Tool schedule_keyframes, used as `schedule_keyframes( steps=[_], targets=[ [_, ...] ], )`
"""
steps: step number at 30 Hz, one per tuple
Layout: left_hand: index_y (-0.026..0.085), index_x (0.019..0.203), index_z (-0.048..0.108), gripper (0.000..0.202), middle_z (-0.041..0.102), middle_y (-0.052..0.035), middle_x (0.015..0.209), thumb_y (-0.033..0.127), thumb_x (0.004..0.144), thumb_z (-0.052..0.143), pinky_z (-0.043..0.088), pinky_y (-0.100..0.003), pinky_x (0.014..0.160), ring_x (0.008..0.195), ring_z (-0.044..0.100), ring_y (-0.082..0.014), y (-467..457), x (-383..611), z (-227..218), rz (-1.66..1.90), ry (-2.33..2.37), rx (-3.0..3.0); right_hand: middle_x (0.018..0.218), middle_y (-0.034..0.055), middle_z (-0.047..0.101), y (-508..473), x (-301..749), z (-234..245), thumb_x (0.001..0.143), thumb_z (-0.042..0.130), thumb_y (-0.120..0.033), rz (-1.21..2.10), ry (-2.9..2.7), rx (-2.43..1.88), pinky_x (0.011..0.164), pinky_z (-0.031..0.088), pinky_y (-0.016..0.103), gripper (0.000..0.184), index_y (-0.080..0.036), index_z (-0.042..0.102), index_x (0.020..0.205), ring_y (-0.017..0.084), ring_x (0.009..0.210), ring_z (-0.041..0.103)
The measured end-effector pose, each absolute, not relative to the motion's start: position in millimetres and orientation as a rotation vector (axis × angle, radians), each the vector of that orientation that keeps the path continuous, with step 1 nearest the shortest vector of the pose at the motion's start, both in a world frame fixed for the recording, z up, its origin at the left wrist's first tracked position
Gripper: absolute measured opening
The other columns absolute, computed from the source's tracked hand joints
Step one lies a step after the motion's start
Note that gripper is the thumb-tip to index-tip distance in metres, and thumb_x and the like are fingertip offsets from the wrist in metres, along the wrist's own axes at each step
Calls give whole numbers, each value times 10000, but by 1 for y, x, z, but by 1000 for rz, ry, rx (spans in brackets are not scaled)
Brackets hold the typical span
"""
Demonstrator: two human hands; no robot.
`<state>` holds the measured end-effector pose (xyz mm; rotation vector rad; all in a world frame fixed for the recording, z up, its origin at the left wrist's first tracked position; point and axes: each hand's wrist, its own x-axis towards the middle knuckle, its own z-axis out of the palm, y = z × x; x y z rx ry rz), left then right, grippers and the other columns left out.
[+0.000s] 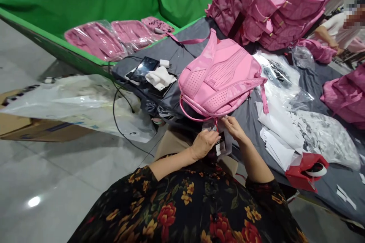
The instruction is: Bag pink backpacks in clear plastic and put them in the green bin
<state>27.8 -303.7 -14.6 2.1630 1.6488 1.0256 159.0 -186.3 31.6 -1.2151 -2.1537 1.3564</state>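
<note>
A pink backpack lies on the dark table cover with its padded back panel and straps facing up. At its near edge my left hand is closed, its fingertips by a thin red cord. Just beyond these fingertips hangs a black and white hang tag. My right hand pinches close under the backpack's near edge; what lies between its fingers is too small to make out. A piece of clear plastic hangs below both hands, in front of my lap.
Left of the table stands a green-lined bin holding plastic-wrapped pink bags. A phone and white cloth lie left of the backpack. White papers, a red tape dispenser and stacked pink backpacks are rightward. A co-worker's arm shows far right.
</note>
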Motion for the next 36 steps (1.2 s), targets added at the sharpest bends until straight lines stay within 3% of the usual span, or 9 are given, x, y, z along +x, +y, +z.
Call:
schedule_keyframes(
  steps=[3,8,14,19,22,25,30,33,36],
  targets=[
    [155,971,694,123,644,-74,861,230,979,597,476,-339,770,821,598,-211,-304,30,-22,968,1669,2266,705,0,528,-197,156,31,835,580,-658,1346,-2079,-1231,622,394,261,466,-195,550,792,144,657,466],
    [211,1015,709,121,601,-45,966,298,952,655,525,-337,878,933,613,-185,-317,20,-34,1493,1706,1494,706,-13,558,-208,151,26,746,611,-481,1172,-2021,-1306,619,397,246,289,-199,578,803,135,657,476],
    [181,1140,658,573,706,-91,1145,385,664,901,534,-367,995,1051,690,-206,-299,30,-37,1667,1168,449,660,-26,513,-199,151,38,712,591,-473,1175,-2141,-1312,577,347,244,284,-195,556,760,117,605,435],
    [156,1066,713,551,767,-96,1101,327,597,947,518,-368,1016,1043,709,-219,-285,45,-20,1692,994,177,613,-41,450,-197,152,47,717,614,-495,1222,-2183,-1350,541,296,240,311,-202,508,703,100,574,379],
    [151,1039,734,532,778,-102,1098,288,574,953,540,-364,981,1022,725,-232,-283,45,-13,1648,889,73,610,-44,451,-197,153,45,696,614,-476,1287,-2118,-1370,537,296,237,295,-203,502,698,95,570,370],
    [112,932,744,423,791,-125,946,241,578,936,583,-381,888,908,751,-259,-281,39,-12,1496,806,-56,631,-40,471,-195,152,40,675,630,-490,1418,-2032,-1356,549,323,240,318,-192,535,728,95,580,377],
    [131,854,724,240,772,-78,803,127,637,825,591,-318,739,742,734,-206,-272,33,-16,1492,929,-232,659,-28,490,-190,156,39,707,669,-539,1461,-2050,-1303,569,349,251,380,-176,575,766,106,597,395],
    [149,790,700,187,745,-39,735,92,621,757,568,-286,679,647,690,-166,-267,36,-21,1551,1056,-232,660,-10,494,-187,163,42,835,609,-605,1280,-2198,-1228,598,367,262,444,-172,610,737,129,628,429],
    [153,716,678,170,709,-21,674,52,582,706,546,-283,640,569,637,-139,-259,42,-25,1573,1112,-220,710,14,537,-188,170,47,948,548,-518,824,-2285,-1170,645,385,267,405,-181,673,762,147,668,478]
  ],
)
